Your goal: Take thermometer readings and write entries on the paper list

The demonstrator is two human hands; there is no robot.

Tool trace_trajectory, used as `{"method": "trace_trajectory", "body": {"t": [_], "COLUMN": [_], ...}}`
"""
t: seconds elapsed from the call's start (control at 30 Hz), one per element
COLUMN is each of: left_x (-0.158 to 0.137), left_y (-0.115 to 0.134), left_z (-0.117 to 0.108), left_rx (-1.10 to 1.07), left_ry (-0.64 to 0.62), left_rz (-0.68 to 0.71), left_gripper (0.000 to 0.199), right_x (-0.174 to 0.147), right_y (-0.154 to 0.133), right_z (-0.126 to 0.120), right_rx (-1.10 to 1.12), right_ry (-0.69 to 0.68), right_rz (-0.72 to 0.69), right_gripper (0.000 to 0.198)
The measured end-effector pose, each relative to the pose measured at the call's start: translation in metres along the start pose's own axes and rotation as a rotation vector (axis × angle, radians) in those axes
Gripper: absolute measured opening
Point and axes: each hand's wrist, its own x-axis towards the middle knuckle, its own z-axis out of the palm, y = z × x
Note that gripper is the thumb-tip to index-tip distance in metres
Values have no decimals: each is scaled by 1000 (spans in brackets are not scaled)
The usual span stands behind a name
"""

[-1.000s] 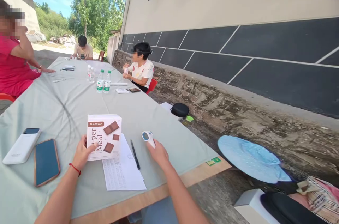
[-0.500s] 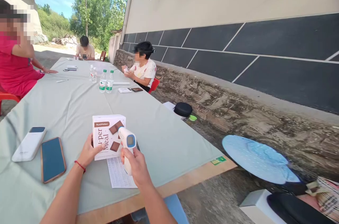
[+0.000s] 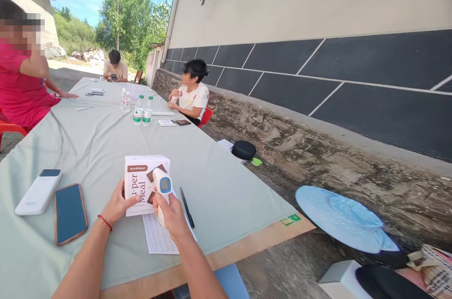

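White cardboard, printed with brown squares and the words "NutriMotion" and "Meal", makes up the box (image 3: 143, 185) that stands upright on the tabletop (image 3: 219, 190), which is draped in a pale green cloth. From the head camera, the left hand (image 3: 118, 205) (a red cord circles its wrist) is closed on the box's lower left edge, thumb across the front face. The right hand (image 3: 172, 214) is wrapped around the grip of an infrared thermometer (image 3: 162, 191), a white pistol-shaped one with a small blue screen facing the camera, and its nose points at the front of the box, very close to or touching it; which of the two I cannot tell. Under the box and the right hand lies a printed sheet of paper (image 3: 160, 238), and a black pen (image 3: 187, 200) rests just to its right. To the left, well apart from the box, a smartphone (image 3: 69, 213) with an orange case lies face up beside a white power bank (image 3: 38, 191). Farther up the tabletop stand two water bottles (image 3: 142, 110) with green caps. A person in a white shirt (image 3: 192, 96) sits at the right edge, a person in red (image 3: 19, 82) at the left, and another at the far end.
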Motion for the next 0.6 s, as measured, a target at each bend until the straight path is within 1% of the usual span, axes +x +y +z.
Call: {"method": "trace_trajectory", "body": {"t": [0.1, 0.33, 0.6], "left_x": [0, -1, 0], "left_y": [2, 4, 1], "left_z": [0, 1, 1], "left_rx": [2, -14, -13], "left_ry": [-1, 5, -1], "left_rz": [1, -3, -6], "left_gripper": [73, 72, 73], "right_x": [0, -1, -2], "right_y": [-1, -7, -5], "right_z": [0, 1, 0], "right_rx": [4, -14, -15], "right_ry": [-56, -46, -24], "right_rz": [52, 49, 48], "right_gripper": [40, 37, 35]}}
